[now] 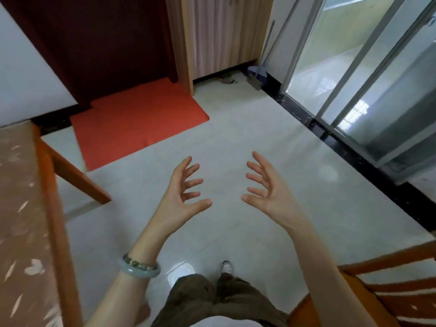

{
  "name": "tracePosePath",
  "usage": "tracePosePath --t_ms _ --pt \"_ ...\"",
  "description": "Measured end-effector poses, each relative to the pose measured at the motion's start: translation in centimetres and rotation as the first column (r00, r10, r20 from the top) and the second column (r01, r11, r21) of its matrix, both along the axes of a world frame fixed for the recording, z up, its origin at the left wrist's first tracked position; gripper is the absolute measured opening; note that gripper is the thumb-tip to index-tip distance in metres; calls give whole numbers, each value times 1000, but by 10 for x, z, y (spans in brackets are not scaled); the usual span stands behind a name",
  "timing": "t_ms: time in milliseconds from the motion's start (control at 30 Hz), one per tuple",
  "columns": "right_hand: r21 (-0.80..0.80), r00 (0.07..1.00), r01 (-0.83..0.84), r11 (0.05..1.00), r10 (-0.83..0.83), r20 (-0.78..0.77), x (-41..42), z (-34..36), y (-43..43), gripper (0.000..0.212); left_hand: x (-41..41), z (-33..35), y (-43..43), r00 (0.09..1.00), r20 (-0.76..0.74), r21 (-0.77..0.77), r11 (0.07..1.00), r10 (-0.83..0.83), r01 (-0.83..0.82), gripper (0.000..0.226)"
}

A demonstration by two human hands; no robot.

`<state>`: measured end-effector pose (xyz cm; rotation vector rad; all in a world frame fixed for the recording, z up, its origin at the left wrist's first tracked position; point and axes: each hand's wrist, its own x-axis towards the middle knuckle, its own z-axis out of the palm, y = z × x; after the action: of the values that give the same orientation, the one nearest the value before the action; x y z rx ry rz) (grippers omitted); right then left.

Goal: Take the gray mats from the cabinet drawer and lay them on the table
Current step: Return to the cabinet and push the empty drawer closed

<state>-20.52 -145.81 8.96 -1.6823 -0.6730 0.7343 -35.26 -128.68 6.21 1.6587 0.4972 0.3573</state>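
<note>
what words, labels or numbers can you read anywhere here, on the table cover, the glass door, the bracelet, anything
None can be read.
Table cover: only pale leaf-like marks, no lettering.
Glass door: a small dark mark near the top right edge, too blurred to read.
Bracelet on the left hand: plain beads, no text.
Red mat: blank.

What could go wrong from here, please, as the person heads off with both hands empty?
The red floor mat lies on glossy pale floor tiles and could slip or catch a foot. The orange wooden table leg juts out by the left hand. Neither gray mats nor cabinet are in view; the right hand holds nothing.
</note>
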Motion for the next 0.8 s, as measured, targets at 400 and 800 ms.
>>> tracePosePath --t_ms 400,800 --pt "-27 936 -352 936 351 -13 118 -18 178 86 55 -26 120 929 -74 -8 931 363 -365 98" --pt "-16 837 -544 839 544 63 202 -10 449 87 116 -27 340 799 -22 -13 799 600 -601 94"
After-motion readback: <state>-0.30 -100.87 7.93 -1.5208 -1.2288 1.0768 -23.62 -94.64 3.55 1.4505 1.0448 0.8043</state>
